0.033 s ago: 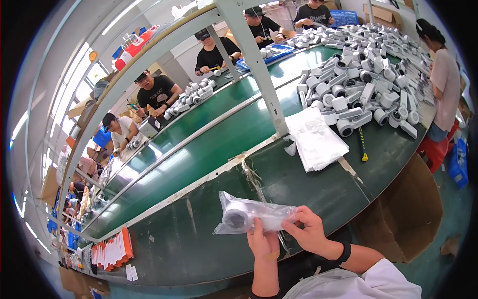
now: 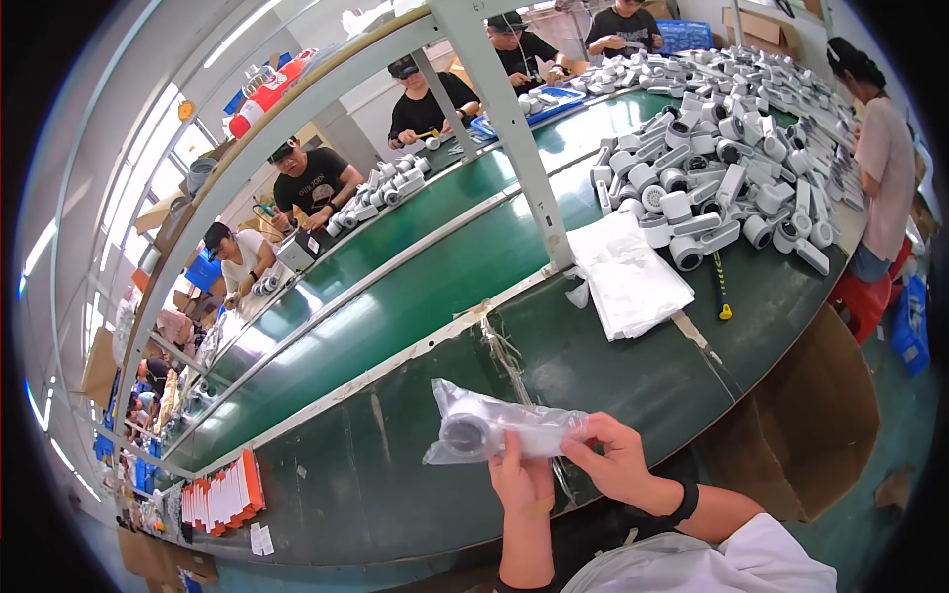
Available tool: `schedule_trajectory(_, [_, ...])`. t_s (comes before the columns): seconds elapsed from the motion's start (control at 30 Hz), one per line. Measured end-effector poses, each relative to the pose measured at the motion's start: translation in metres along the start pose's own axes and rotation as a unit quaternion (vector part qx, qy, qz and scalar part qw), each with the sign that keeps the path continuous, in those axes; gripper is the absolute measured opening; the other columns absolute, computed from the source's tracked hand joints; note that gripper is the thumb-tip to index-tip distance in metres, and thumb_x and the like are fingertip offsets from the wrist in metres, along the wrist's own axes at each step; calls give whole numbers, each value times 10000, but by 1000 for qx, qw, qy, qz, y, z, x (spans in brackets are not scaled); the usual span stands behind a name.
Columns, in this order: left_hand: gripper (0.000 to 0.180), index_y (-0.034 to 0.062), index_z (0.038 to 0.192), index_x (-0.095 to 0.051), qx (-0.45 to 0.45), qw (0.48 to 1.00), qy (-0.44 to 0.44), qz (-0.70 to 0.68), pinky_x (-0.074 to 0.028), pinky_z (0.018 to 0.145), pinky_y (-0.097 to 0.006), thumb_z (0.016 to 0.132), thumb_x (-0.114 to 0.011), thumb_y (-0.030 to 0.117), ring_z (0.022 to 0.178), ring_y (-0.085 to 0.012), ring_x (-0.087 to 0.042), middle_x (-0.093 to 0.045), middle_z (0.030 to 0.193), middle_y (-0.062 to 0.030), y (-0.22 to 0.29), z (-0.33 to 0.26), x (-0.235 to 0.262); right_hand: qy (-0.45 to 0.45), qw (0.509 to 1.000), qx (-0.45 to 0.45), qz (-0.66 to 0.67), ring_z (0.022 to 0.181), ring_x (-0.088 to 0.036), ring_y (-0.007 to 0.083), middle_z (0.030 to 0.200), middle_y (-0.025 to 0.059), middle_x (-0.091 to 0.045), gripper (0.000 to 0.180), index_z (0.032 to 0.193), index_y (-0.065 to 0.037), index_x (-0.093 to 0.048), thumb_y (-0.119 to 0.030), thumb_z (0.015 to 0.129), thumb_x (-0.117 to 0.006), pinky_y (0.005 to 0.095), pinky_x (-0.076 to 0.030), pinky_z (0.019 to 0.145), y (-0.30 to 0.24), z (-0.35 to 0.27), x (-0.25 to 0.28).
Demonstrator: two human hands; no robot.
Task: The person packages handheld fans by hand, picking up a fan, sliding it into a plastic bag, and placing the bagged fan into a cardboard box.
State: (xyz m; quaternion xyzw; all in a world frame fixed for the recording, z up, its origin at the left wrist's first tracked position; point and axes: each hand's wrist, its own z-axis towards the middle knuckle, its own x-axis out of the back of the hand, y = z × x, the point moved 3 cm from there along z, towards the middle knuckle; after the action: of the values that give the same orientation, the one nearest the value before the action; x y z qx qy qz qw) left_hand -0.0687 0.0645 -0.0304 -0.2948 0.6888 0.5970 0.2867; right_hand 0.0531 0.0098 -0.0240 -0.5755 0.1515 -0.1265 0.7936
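Observation:
A white device with a round grey-rimmed end [image 2: 467,434] lies inside a clear plastic bag [image 2: 539,423], held above the green table's near edge. My left hand [image 2: 521,480] supports it from below, thumb against the front of the bag near the round end. At the bag's right end, the thumb and fingers of my right hand [image 2: 615,462] pinch the plastic. The fingers of my left hand are partly hidden behind the bag. Beyond, on the table, rests a stack of clear-white plastic bags [image 2: 631,282].
Many similar white-and-grey devices [image 2: 707,188] are heaped at the far right, beside a yellow-and-black handled tool [image 2: 723,289]. A metal post [image 2: 514,138] rises ahead of me. Orange-and-white boxes [image 2: 225,494] stand at the left. A cardboard box [image 2: 801,425] sits below right. Several people work across the green belt [image 2: 395,267].

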Motion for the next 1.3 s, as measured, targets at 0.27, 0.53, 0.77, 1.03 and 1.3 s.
schedule_trajectory(0.27, [401,78,1341,-426,33,998,-35,-38,-406,1008,-487,953,-469,168,1154,-283,-525,-526,1279,-102,12,4,1,-1,968,-168,187,637,-596,65,749,50,-667,61,910,32,-664,-21,880,-662,207,-484,564,-8,-5,0])
schedule_trajectory(0.53, [337,139,1275,-502,61,995,35,-75,-500,831,-489,973,-452,279,1033,-279,-599,-599,1211,-21,20,8,23,-10,995,-43,91,673,-607,64,786,50,-666,124,940,23,-651,-23,838,-703,212,-511,602,-3,-16,10])
schedule_trajectory(0.77, [286,140,1169,-554,119,982,-31,-145,-493,773,-524,970,-456,321,945,-318,-628,-641,1105,-26,14,4,24,-126,992,-24,-9,904,-604,128,1060,41,-607,484,1166,-52,-604,-106,731,-809,244,-514,677,-33,17,-5])
schedule_trajectory(1.03, [333,101,1219,-519,112,986,-3,-126,-474,898,-545,1008,-385,322,1095,-403,-554,-621,1135,-68,13,4,17,-228,970,-80,2,742,-645,107,835,52,-682,342,1153,7,-630,-95,839,-721,238,-521,637,-12,19,-13])
schedule_trajectory(1.3, [345,107,1221,-528,125,981,-10,-145,-464,912,-539,990,-419,340,1096,-401,-548,-634,1108,-66,13,4,25,-214,951,-194,114,670,-614,58,787,39,-676,191,1036,37,-661,-99,902,-655,198,-497,591,-14,23,-14])
